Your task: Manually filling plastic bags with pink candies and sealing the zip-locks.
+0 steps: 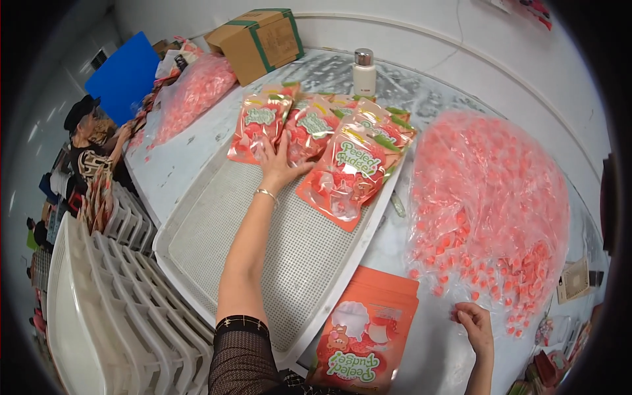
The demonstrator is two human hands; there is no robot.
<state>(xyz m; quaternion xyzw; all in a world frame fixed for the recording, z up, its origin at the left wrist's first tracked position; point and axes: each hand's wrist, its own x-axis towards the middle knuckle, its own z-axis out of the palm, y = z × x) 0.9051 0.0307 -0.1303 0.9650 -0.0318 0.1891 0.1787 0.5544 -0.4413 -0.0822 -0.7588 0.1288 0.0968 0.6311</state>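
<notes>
Risk I see: left hand (275, 168), fingers spread flat on the overlapping orange pouches (309, 135) at the white tray's (197, 263) far end; a push could slide them off. Right hand (475, 324), fingers curled at the loose candy bag (490, 197); pieces could spill. Marbled surface (184, 158), white walls, stacked trays (125, 309) left.

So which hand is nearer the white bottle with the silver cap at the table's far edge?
Left. The left hand rests on filled orange pouches just short of the white bottle; the right hand is far nearer the person, beside loose pink sweets.
</notes>
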